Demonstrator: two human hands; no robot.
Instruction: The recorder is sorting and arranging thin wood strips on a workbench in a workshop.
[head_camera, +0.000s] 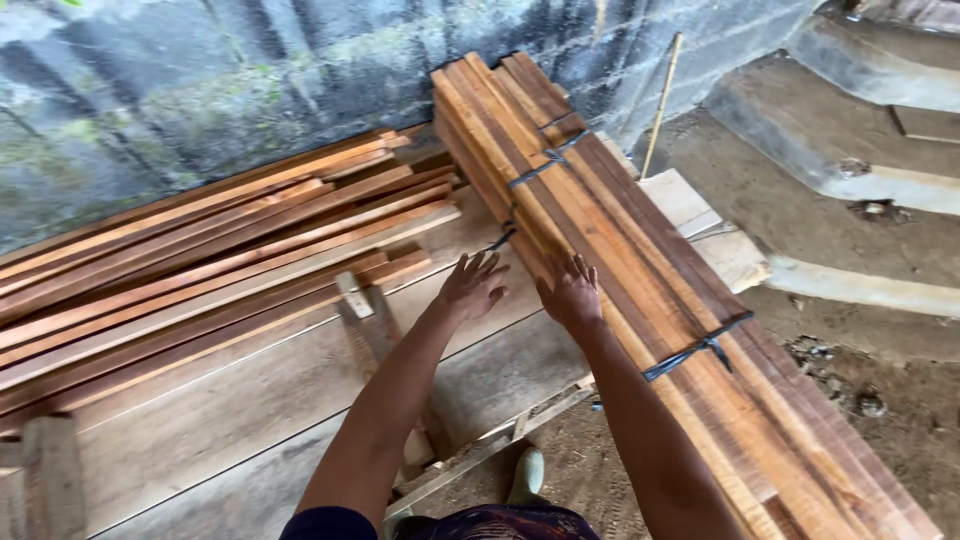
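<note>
A long bundle of reddish-brown wooden slats (610, 230) lies diagonally, bound by dark straps (698, 350). My right hand (572, 292) rests flat on the bundle's left edge, fingers spread. My left hand (472, 284) hovers just left of the bundle with its fingers apart, above wide grey boards (250, 400). Neither hand holds anything.
A loose pile of similar slats (200, 260) lies at the left along a mossy block wall (200, 80). A thin stick (660, 100) leans on the wall. Concrete steps (850, 150) and a dirt floor (880, 380) are at the right. A foot in a green shoe (527, 474) stands below.
</note>
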